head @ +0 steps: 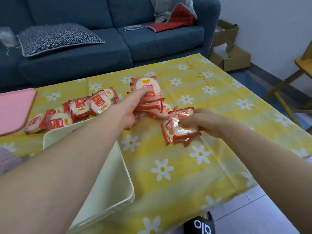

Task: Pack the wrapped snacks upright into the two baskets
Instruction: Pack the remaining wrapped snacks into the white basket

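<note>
Red-wrapped snacks: left hand [133,107] grips perhaps four [146,93], right hand [202,122] two [180,129].

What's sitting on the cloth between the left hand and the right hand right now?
In the head view, a low heap of wrapped snacks lies between the left hand and the right hand, each holding packs; nearer the camera, that stretch of tablecloth is bare.

Snack packets [87,107] lie on the table [211,166] behind the basket [116,166], sofa [118,48] beyond.
</note>
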The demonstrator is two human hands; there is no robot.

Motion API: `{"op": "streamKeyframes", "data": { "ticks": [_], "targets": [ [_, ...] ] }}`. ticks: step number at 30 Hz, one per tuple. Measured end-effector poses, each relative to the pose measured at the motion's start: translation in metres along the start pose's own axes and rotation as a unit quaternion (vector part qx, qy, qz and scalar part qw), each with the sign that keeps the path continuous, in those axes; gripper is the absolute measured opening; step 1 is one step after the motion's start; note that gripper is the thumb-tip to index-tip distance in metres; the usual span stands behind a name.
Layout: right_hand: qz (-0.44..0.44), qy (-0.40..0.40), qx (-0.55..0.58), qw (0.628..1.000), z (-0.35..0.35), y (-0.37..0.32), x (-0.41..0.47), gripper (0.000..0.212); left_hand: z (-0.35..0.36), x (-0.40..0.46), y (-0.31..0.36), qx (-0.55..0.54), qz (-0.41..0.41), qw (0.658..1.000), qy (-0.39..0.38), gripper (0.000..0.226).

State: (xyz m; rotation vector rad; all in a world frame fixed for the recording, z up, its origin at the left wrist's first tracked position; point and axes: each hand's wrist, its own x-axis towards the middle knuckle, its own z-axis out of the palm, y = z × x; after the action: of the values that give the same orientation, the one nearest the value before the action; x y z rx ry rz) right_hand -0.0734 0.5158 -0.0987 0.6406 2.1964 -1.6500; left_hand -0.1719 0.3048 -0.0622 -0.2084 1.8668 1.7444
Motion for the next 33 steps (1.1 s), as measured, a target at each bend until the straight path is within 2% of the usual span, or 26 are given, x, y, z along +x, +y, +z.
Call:
{"op": "streamKeyframes", "data": {
  "ticks": [3, 6, 9, 10, 12, 15, 17, 20, 24, 27, 29, 33],
  "targets": [
    [-0.01, -0.035, -0.1, 0.994, 0.015, -0.011, -0.002, 0.057, -0.009, -0.009, 0.006, -0.008, -0.016, 1.0, -0.006, 0.042],
    [-0.015, -0.048, -0.152, 0.987, 0.025, -0.019, -0.005, 0.045, -0.018, -0.009, 0.008, 0.002, -0.016, 1.0, 0.01, 0.046],
    [-0.023, -0.035, -0.183, 0.982, 0.027, -0.019, -0.005, 0.069, -0.032, -0.001, 0.009, 0.07, 0.013, 0.996, 0.056, 0.062],
    [-0.031, -0.031, -0.176, 0.983, 0.026, -0.02, -0.003, 0.072, -0.037, 0.001, 0.009, 0.09, 0.018, 0.994, 0.065, 0.057],
    [-0.059, -0.025, -0.111, 0.992, 0.018, -0.025, -0.002, 0.064, -0.039, 0.001, 0.009, 0.116, 0.008, 0.992, 0.056, 0.04],
    [-0.117, -0.03, 0.074, 0.99, 0.004, -0.041, 0.01, 0.04, -0.039, 0.005, 0.008, 0.14, -0.014, 0.99, 0.016, 0.051],
    [-0.127, -0.006, 0.139, 0.982, 0.001, -0.048, 0.027, 0.033, -0.039, 0.009, 0.008, 0.154, -0.017, 0.988, 0.0, 0.052],
    [-0.099, 0.032, 0.099, 0.99, 0.015, -0.05, 0.051, 0.033, -0.038, 0.01, 0.008, 0.193, -0.034, 0.98, -0.02, 0.045],
    [-0.053, 0.023, 0.004, 0.998, 0.026, -0.051, 0.067, 0.046, -0.035, 0.009, 0.006, 0.237, -0.06, 0.969, -0.043, 0.065],
    [-0.052, 0.006, -0.025, 0.998, 0.022, -0.053, 0.066, 0.039, -0.033, 0.004, 0.007, 0.218, -0.072, 0.972, -0.049, 0.049],
    [-0.058, 0.012, -0.007, 0.998, 0.022, -0.052, 0.06, 0.039, -0.031, -0.001, 0.008, 0.19, -0.082, 0.977, -0.054, 0.044],
    [-0.063, 0.011, 0.109, 0.992, 0.03, -0.045, 0.038, 0.043, -0.029, -0.013, 0.009, 0.141, -0.072, 0.986, -0.054, 0.048]
  ]
}}
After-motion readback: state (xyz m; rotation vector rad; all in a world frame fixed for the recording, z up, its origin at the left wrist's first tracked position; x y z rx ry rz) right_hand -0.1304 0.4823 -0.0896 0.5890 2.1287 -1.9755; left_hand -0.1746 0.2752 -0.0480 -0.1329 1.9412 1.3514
